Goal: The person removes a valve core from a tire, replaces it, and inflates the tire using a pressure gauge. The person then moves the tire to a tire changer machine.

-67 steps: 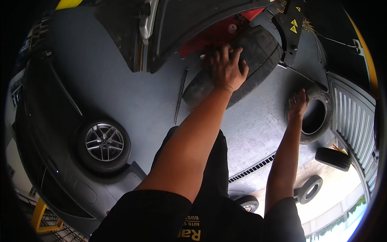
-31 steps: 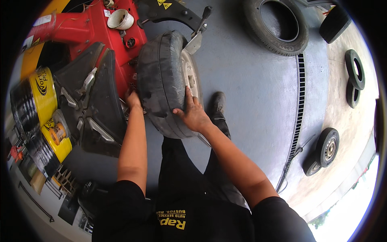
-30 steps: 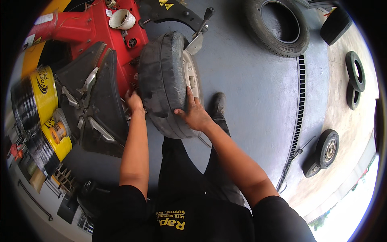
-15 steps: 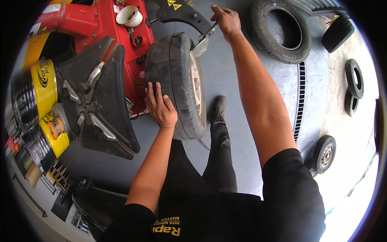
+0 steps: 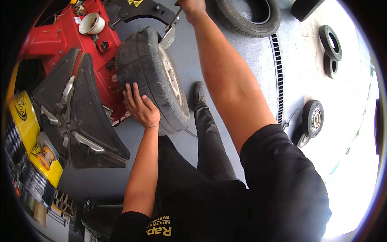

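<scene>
A car wheel with a worn black tire (image 5: 139, 76) and a pale metal rim (image 5: 171, 74) stands upright against the side of a red tire changer (image 5: 52, 48). My left hand (image 5: 142, 108) lies on the tread with its fingers stretched out, holding nothing. At the top edge my right hand (image 5: 193, 8), partly cut off, is closed round the handle (image 5: 176, 17) of the bead breaker. The bead breaker's metal blade (image 5: 167, 37) sits by the tire's sidewall next to the rim. Its black arm (image 5: 149, 12) reaches over from the machine.
Left of the wheel is the machine's black turntable (image 5: 84, 117) with metal clamps. A white bucket (image 5: 92, 24) sits on the red body. One loose tire (image 5: 258, 28) lies near a floor drain (image 5: 278, 80); other tires and a wheel (image 5: 313, 118) are farther right. My shoe (image 5: 199, 92) is beside the wheel.
The view has shifted, so the wheel, machine and both hands appear farther left. My left hand stays on the tread and my right hand on the handle.
</scene>
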Available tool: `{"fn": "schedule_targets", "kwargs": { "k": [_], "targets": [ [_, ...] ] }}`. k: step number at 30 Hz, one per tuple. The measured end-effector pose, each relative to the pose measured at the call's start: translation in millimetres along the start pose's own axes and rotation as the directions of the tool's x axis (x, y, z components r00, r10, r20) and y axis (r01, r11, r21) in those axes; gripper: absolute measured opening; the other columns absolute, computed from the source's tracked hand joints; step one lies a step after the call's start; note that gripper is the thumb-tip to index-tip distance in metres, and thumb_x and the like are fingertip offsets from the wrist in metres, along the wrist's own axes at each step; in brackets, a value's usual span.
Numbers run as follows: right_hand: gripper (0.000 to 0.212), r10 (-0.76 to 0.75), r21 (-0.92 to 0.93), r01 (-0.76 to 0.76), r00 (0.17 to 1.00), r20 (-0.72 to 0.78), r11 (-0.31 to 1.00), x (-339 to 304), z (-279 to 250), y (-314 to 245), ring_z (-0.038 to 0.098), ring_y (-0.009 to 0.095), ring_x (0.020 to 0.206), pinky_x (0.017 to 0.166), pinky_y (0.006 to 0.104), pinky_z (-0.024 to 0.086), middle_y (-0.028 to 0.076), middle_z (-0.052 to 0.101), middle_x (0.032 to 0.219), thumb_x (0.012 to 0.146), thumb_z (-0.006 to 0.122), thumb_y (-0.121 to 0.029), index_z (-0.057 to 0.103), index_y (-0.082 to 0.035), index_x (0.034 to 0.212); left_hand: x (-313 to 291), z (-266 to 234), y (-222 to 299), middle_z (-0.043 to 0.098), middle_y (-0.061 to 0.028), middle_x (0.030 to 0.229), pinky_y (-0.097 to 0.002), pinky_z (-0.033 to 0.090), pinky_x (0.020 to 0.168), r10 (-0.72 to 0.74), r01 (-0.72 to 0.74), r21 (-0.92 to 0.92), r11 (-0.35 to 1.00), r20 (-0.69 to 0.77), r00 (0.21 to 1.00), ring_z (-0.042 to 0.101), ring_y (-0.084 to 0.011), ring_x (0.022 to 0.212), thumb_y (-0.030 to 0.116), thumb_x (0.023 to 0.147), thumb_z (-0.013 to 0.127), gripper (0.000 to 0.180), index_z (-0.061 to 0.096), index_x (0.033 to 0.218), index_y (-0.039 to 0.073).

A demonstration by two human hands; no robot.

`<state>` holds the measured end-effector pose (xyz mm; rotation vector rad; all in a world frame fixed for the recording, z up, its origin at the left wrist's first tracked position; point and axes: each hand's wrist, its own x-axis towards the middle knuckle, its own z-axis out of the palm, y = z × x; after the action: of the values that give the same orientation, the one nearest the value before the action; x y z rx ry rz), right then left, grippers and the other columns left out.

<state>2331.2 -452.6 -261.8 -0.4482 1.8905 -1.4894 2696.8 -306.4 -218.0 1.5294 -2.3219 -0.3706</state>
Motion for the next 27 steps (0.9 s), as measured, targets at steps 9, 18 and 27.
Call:
{"fn": "schedule_targets", "kwargs": {
  "k": [9, 18, 27],
  "targets": [
    [0.041, -0.312, -0.423, 0.264, 0.949, -0.048, 0.867, 19, 21, 7, 0.069, 0.045, 0.105, 0.099, 0.0464, 0.052, 0.027, 0.071, 0.109, 0.091, 0.056, -0.036, 0.077, -0.005, 0.105, 6, 0, -1, 0.052, -0.0216, 0.149, -0.0552, 0.037, 0.113, 0.129, -0.132, -0.027, 0.991, -0.075, 0.989, 0.049, -0.0424, 0.137, 0.034, 0.107, 0.036, 0.051, 0.057, 0.142, 0.002],
    [0.025, -0.513, -0.796, 0.389, 0.850, 0.116, 0.465, 59, 10, 8, 0.072, 0.036, 0.107, 0.094, 0.0455, 0.056, 0.016, 0.075, 0.110, 0.091, 0.058, -0.023, 0.078, -0.015, 0.104, 4, -1, -7, 0.049, -0.0217, 0.151, -0.0562, 0.035, 0.114, 0.135, -0.137, -0.039, 0.990, -0.044, 0.990, 0.047, -0.0417, 0.138, 0.035, 0.107, 0.035, 0.052, 0.054, 0.143, 0.003],
    [0.020, -0.523, -0.746, 0.423, 0.844, 0.119, 0.513, 40, 4, 11, 0.071, 0.040, 0.102, 0.091, 0.0466, 0.056, 0.018, 0.074, 0.107, 0.083, 0.064, -0.015, 0.075, -0.013, 0.100, 4, -6, 1, 0.048, -0.0220, 0.152, -0.0556, 0.033, 0.117, 0.089, -0.090, -0.027, 0.996, -0.016, 0.996, 0.045, -0.0424, 0.140, 0.029, 0.104, 0.038, 0.050, 0.055, 0.143, 0.001]
  ]
}}
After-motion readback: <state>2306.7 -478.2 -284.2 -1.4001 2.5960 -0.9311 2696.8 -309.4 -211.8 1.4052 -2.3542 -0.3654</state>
